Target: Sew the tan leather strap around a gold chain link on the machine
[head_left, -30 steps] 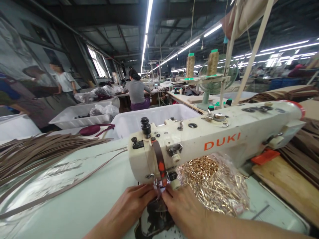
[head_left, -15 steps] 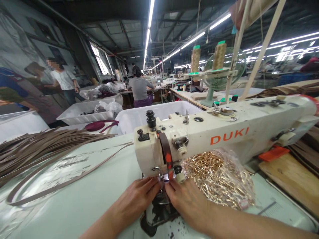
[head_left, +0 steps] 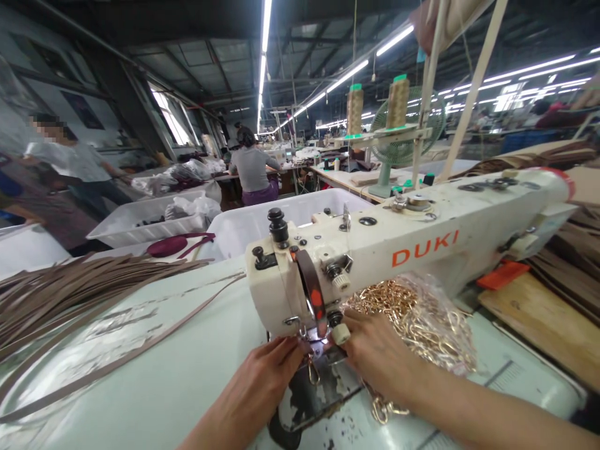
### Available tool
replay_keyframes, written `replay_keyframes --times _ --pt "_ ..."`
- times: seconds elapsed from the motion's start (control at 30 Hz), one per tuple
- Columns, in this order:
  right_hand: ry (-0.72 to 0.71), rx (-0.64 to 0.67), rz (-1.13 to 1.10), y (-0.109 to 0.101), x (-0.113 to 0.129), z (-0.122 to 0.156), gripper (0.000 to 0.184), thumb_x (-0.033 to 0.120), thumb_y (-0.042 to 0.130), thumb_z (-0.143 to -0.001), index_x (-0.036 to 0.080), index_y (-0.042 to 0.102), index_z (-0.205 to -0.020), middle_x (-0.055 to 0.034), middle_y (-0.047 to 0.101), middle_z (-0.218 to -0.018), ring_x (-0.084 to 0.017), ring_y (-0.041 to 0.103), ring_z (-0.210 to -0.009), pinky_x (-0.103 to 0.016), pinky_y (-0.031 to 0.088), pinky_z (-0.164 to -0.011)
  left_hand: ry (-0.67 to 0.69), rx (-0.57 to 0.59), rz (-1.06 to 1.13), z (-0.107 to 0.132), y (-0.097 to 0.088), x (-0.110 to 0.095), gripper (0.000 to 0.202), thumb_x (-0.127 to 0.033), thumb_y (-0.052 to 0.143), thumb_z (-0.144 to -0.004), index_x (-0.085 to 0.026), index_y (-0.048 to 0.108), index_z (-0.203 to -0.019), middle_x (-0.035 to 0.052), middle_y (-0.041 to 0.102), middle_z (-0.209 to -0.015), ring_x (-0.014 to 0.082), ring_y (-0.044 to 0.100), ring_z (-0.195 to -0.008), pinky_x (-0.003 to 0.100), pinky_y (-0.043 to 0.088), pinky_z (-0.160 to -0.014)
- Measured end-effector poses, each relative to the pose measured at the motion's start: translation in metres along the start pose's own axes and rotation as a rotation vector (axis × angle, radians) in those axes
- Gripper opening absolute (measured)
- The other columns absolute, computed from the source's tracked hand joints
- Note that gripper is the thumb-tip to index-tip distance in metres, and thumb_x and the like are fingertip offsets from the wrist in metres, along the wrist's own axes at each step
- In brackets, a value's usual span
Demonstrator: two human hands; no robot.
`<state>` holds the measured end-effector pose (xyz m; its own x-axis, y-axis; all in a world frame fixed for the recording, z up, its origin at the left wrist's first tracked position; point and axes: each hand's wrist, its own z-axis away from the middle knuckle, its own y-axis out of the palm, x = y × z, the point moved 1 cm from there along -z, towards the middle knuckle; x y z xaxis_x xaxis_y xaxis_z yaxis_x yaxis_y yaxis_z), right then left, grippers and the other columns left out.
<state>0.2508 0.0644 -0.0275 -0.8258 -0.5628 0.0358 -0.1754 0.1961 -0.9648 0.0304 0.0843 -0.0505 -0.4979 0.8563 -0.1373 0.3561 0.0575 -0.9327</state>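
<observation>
Left hand (head_left: 268,370) kinda bunched up, can't tell on what, gold clasp (head_left: 313,372) right by its fingertips, curled right hand (head_left: 377,342), can't tell its grip either, loose clasps (head_left: 380,414) just below, bag of clasps (head_left: 440,334) just beyond, sewing machine (head_left: 365,265) ahead of both

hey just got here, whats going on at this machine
Someone has both hands at a white sewing machine. The left hand is by the lit stitching area, with a gold clasp hanging just beside it. The right hand is across from it, in front of a clear bag of gold clasps; whether it grips anything is hidden.
</observation>
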Motion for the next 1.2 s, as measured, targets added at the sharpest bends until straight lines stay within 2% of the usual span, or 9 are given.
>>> replay_keyframes --times 0.3,0.47,0.57,0.67,0.73,0.93,1.03,1.13,1.2 --pt "0.049 0.004 -0.042 0.007 -0.003 -0.004 0.015 0.016 0.055 -0.088 0.017 0.061 -0.074 -0.0017 0.065 -0.085 -0.018 0.058 -0.084 -0.029 0.037 -0.056 0.052 0.039 -0.124 0.004 0.014 0.009 0.038 -0.004 0.028 -0.094 -0.011 0.046 -0.127 0.0140 0.059 -0.116 0.0240 0.060 -0.103 0.036 0.056 -0.089" --pt "0.073 -0.018 -0.117 0.010 -0.003 -0.007 0.014 0.022 0.052 -0.091 0.018 0.065 -0.088 -0.0035 0.065 -0.094 -0.018 0.060 -0.085 -0.028 0.044 -0.065 0.015 0.031 -0.056 0.005 0.010 0.010 0.033 -0.011 0.029 -0.098 -0.013 0.051 -0.122 0.0124 0.062 -0.113 0.0242 0.061 -0.102 0.037 0.056 -0.087" --pt "0.098 0.024 -0.182 0.009 -0.001 -0.012 0.017 0.030 0.054 -0.090 0.020 0.066 -0.095 -0.0054 0.065 -0.098 -0.021 0.061 -0.087 -0.030 0.046 -0.069 -0.081 0.020 0.055 0.004 0.008 0.015 0.028 -0.018 0.035 -0.100 -0.019 0.056 -0.118 0.0072 0.064 -0.110 0.0195 0.063 -0.098 0.029 0.055 -0.085" --pt "0.143 0.075 -0.223 0.008 0.002 -0.020 0.024 0.037 0.058 -0.087 0.020 0.067 -0.103 -0.0084 0.066 -0.101 -0.025 0.062 -0.092 -0.034 0.047 -0.075 -0.179 0.000 0.105 0.001 0.007 0.024 0.024 -0.025 0.039 -0.100 -0.023 0.061 -0.110 0.0014 0.068 -0.100 0.0142 0.067 -0.086 0.022 0.054 -0.079" --pt "0.175 0.097 -0.249 0.009 0.004 -0.024 0.035 0.045 0.061 -0.083 0.020 0.066 -0.107 -0.0094 0.067 -0.102 -0.027 0.062 -0.092 -0.036 0.047 -0.076 -0.219 0.003 0.093 -0.002 0.007 0.029 0.024 -0.027 0.041 -0.100 -0.022 0.064 -0.103 0.0008 0.070 -0.094 0.0154 0.068 -0.082 0.023 0.055 -0.076" --pt "0.227 0.119 -0.312 0.008 0.009 -0.023 0.059 0.067 0.070 -0.064 0.020 0.068 -0.100 -0.0091 0.067 -0.098 -0.029 0.063 -0.088 -0.038 0.049 -0.074 -0.119 0.056 0.039 -0.013 0.009 0.029 0.026 -0.019 0.037 -0.097 -0.020 0.063 -0.093 0.0047 0.069 -0.098 0.0206 0.065 -0.094 0.033 0.050 -0.091" --pt "0.128 0.039 -0.230 0.007 0.012 -0.009 0.050 0.059 0.069 -0.074 0.021 0.063 -0.105 -0.0083 0.066 -0.100 -0.026 0.063 -0.087 -0.036 0.048 -0.070 -0.110 0.063 -0.040 -0.010 0.008 0.021 0.026 -0.015 0.037 -0.095 -0.018 0.061 -0.089 0.0071 0.067 -0.093 0.0228 0.063 -0.092 0.041 0.047 -0.096" --pt "-0.100 0.042 -0.077 0.009 0.017 0.004 0.030 0.032 0.062 -0.087 0.017 0.055 -0.112 -0.0078 0.066 -0.095 -0.024 0.063 -0.077 -0.034 0.044 -0.060 -0.118 0.058 -0.115 -0.005 0.006 0.013 0.025 -0.015 0.037 -0.096 -0.016 0.061 -0.094 0.0106 0.065 -0.100 0.0271 0.060 -0.099 0.046 0.046 -0.096" --pt "-0.208 0.056 0.012 0.011 0.020 0.007 0.025 0.015 0.056 -0.086 0.014 0.051 -0.111 -0.0083 0.065 -0.091 -0.022 0.061 -0.070 -0.033 0.041 -0.054 -0.117 0.056 -0.135 -0.003 0.003 0.010 0.023 -0.016 0.038 -0.097 -0.016 0.060 -0.104 0.0112 0.063 -0.109 0.0276 0.058 -0.106 0.044 0.047 -0.096"
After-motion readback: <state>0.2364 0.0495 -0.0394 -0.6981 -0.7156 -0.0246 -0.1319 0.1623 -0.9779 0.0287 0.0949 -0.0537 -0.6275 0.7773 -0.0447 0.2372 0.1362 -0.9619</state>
